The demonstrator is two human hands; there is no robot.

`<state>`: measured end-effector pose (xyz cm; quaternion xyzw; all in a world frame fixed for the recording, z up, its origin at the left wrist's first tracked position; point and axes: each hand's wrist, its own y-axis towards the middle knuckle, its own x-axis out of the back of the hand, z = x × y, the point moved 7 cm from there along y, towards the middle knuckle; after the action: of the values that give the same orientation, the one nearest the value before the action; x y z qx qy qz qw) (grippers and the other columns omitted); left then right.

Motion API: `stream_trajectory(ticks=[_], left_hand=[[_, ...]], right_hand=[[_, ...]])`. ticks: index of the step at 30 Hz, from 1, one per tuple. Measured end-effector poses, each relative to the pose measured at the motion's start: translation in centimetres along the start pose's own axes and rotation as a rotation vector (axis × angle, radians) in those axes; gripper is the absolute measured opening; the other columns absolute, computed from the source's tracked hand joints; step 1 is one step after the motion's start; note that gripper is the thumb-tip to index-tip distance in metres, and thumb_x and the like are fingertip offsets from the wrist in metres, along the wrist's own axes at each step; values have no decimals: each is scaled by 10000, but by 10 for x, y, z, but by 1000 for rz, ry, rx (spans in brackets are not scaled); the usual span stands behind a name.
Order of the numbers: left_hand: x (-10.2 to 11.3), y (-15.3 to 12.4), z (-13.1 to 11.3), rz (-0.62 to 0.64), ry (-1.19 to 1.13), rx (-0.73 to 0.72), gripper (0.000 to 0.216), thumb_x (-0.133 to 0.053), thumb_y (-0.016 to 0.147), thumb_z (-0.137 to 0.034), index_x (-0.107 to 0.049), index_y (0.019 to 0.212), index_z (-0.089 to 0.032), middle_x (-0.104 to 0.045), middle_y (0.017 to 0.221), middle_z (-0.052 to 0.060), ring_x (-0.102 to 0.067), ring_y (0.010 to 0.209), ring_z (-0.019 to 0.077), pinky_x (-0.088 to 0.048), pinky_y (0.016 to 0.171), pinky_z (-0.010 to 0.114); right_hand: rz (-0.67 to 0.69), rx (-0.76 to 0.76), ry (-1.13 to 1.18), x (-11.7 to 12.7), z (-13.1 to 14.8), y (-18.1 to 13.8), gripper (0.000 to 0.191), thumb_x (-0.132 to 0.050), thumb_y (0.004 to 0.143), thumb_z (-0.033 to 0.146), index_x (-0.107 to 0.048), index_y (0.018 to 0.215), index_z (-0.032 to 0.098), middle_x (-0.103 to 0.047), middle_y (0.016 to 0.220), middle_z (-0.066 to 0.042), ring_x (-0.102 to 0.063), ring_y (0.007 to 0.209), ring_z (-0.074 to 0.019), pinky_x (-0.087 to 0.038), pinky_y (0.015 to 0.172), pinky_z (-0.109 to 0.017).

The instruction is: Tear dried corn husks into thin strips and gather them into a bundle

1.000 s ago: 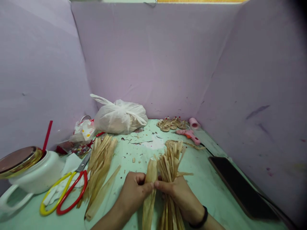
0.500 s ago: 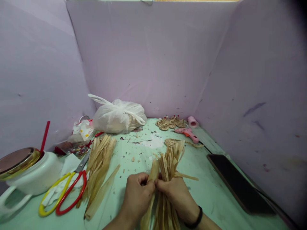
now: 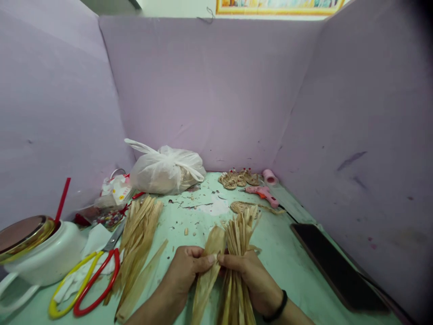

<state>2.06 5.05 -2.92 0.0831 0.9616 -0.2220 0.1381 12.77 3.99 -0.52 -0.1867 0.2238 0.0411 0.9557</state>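
Observation:
A wide, flat dried leaf strip (image 3: 214, 238), like corn husk, stands upright in my left hand (image 3: 182, 271), pinched with the thumb in front. My right hand (image 3: 255, 275) is closed around a bundle of narrow dried leaf strips (image 3: 239, 234), and its thumb tip meets the edge of the wide strip. The fingers behind both are partly hidden. To the left lies another pile of dried leaf strips (image 3: 140, 243), with one loose strip at its right side. Scissors (image 3: 98, 280) with one yellow and one red handle rest beside that pile.
A white mug (image 3: 50, 257) with a lid and red straw stands at left. Behind are a knotted white plastic bag (image 3: 165, 171), braided coiled pieces (image 3: 237, 179), a pink roll (image 3: 269, 177) and a pink glue gun (image 3: 263, 194). A dark phone-like slab (image 3: 334, 266) lies at right.
The wide strip, narrow and curled before, now shows its broad face, opened flatter between my thumbs. My left hand has shifted slightly left. The view has tilted up a little.

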Motion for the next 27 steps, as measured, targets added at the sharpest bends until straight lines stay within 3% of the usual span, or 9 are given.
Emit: stream_trajectory(ticks=[5, 8, 10, 15, 18, 22, 24, 27], left_hand=[[6, -3, -13, -69, -47, -13, 269, -765, 403, -285, -601, 502, -97, -607, 454, 47, -489, 408, 110, -349, 465, 235], [18, -2, -20, -124, -44, -38, 272, -760, 420, -290, -572, 493, -109, -531, 403, -14, -415, 369, 67, -278, 420, 206], [26, 0, -23, -135, -47, -55, 281, -757, 445, -304, -560, 505, -112, -513, 415, -27, -402, 379, 58, -263, 418, 199], [50, 2, -34, -234, -85, -81, 276, -746, 477, -301, -583, 601, -116, -544, 464, -22, -427, 408, 68, -288, 428, 198], [55, 2, -39, -224, -151, -105, 253, -742, 480, -267, -589, 621, -122, -566, 495, -21, -478, 457, 85, -355, 487, 210], [48, 1, -38, -193, -121, -109, 236, -731, 485, -276, -564, 562, -129, -542, 460, -26, -468, 440, 87, -352, 485, 216], [39, -1, -32, -171, -22, -87, 264, -725, 497, -323, -545, 527, -132, -507, 428, -33, -424, 398, 74, -299, 428, 206], [20, -3, -19, -93, 111, -46, 315, -715, 497, -396, -547, 510, -129, -499, 421, -26, -394, 364, 67, -255, 377, 203]], right_hand=[[-5, -66, 121, 8, -3, 4, 118, -656, 490, 120, -623, 603, 116, -617, 535, -12, -553, 491, -108, -458, 528, -218], [14, -90, 290, 14, 9, 3, 177, -612, 463, 76, -585, 617, 159, -574, 527, 24, -550, 525, -105, -484, 580, -229], [84, -93, 333, 17, 22, 0, 196, -587, 453, 83, -565, 627, 171, -524, 523, 40, -519, 507, -90, -471, 528, -202], [279, -4, 235, 27, 62, -18, 177, -567, 469, 155, -529, 635, 202, -397, 519, 73, -236, 356, -21, -236, 287, -115], [323, 44, 214, 32, 79, -28, 159, -571, 492, 161, -547, 643, 206, -375, 522, 73, -149, 354, -21, -131, 250, -114], [154, 86, 201, 36, 78, -21, 339, -620, 493, 152, -630, 829, 199, -423, 555, 52, -270, 390, -38, -288, 310, -133], [40, 36, 149, 33, 59, -12, 313, -670, 492, 170, -644, 803, 189, -459, 565, 41, -358, 424, -56, -372, 377, -169], [-107, 43, 19, 28, 29, 1, 226, -735, 472, 167, -620, 666, 162, -495, 540, 52, -422, 440, -56, -374, 410, -173]])
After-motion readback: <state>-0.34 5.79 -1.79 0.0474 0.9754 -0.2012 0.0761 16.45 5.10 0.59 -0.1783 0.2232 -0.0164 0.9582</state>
